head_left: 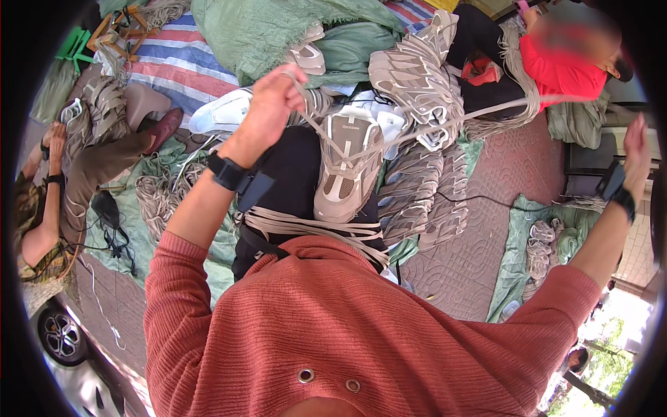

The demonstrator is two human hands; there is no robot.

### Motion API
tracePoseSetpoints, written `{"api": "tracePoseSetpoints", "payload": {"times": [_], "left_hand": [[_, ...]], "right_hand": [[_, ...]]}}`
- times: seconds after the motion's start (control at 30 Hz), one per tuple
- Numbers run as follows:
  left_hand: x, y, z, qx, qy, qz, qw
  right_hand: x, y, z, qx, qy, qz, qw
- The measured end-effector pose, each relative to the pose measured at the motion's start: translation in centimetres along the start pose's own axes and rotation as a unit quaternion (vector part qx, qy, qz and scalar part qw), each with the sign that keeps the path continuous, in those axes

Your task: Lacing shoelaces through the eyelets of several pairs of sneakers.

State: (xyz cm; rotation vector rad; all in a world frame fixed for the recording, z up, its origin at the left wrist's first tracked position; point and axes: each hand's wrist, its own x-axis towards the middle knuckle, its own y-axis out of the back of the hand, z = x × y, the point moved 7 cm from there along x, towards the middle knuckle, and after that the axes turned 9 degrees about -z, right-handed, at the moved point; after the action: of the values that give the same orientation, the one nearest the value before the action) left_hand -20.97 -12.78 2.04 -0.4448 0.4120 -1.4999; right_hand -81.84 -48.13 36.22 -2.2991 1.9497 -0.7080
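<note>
A beige and brown sneaker upper [349, 174] rests between my thighs, toe toward me, with a flat beige shoelace [445, 127] threaded partway across its front. My left hand [278, 97] is raised above and left of the upper, fingers pinched on one length of the lace. Far out to the right, my right hand [636, 156] is lifted with its fingers together. The other length of lace stretches from the upper toward it; the grip itself is hard to see near the dark rim. More beige laces [313, 231] lie in a bundle across my lap.
Stacked sneaker uppers [417, 76] rise beyond my knees, with more uppers [424, 187] at the right. A green sack [278, 35] lies on a striped sheet [180, 59]. A person in red [566, 66] sits at far right, another person [52, 201] at left. A black cord [486, 198] crosses the paving.
</note>
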Motion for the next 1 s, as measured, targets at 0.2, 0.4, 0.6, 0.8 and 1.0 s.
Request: {"api": "tracePoseSetpoints", "payload": {"times": [0.2,0.4,0.6,0.8,1.0], "left_hand": [[-3.2,19.4,0.3,-0.196,0.036,0.157,0.967],[-21.0,37.9,9.6,-0.045,0.019,0.507,0.86],[-11.2,14.8,5.2,0.389,0.119,0.074,0.911],[-6.4,-6.8,-3.4,0.286,0.223,-0.262,0.894],[-6.1,-3.7,-1.9,0.314,0.152,-0.215,0.912]], "right_hand": [[-19.5,18.2,-8.6,-0.099,0.071,0.217,0.969],[-38.0,23.6,10.6,-0.15,-0.064,0.376,0.912],[-36.8,-2.3,27.7,-0.069,-0.181,0.147,0.97],[-40.4,-32.0,34.4,-0.202,-0.261,-0.377,0.866],[-40.5,-31.7,36.6,-0.241,-0.291,-0.471,0.797]]}}
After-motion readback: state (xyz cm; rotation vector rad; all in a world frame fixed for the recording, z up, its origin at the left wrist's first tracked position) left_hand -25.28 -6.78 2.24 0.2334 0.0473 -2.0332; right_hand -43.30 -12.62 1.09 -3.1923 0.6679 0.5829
